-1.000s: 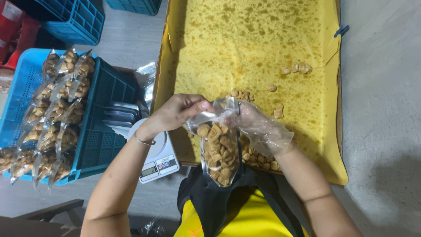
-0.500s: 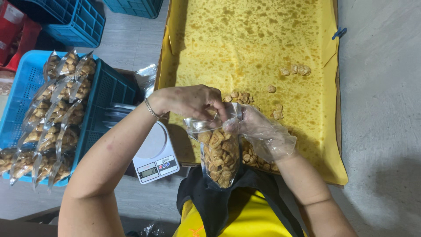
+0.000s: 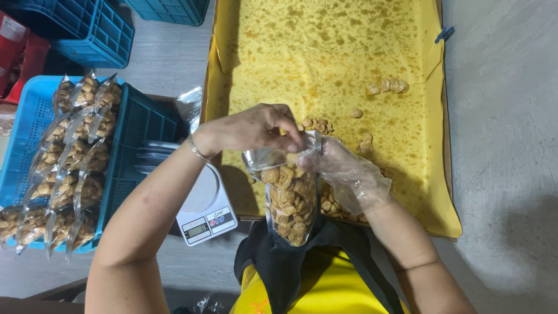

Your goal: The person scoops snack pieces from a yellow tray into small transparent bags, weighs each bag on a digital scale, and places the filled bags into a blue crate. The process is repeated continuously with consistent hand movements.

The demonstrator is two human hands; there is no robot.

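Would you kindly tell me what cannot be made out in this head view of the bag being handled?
- Mouth of the clear snack bag: covered by the left hand, so sealed or open is unclear.
- Right hand fingertips: blurred by its plastic glove and the bag.
- Scale display: too small to make out.
- Blue crate: cut off by the left edge.

The left hand [image 3: 256,129] covers the mouth of the clear plastic bag of fried snacks [image 3: 289,197], hiding its grip there. Left of that grip, the small white digital scale [image 3: 204,209] lies partly under the forearm, its display too small to tell.
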